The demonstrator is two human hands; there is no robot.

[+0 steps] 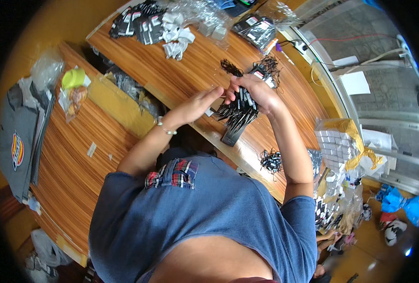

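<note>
My right hand (259,93) is closed around a thick bundle of black string loops (238,109), its strands hanging down and fanning out below the fingers. My left hand (195,106) is just left of the bundle, fingers stretched out and holding nothing that I can see. Under the bundle a dark flat tag (233,135) lies at the table's near edge. Beyond my right hand rests a stack of black tags with strings (264,70). A small heap of black strings (271,161) sits nearer me, by my right forearm.
The wooden table (190,73) carries black packets (149,29), white folded pieces (177,42) and clear plastic bags (205,16) at its far side. Grey folded cloth (18,137) hangs at the left table's edge. A wrapped package (334,144) stands right, beside the window.
</note>
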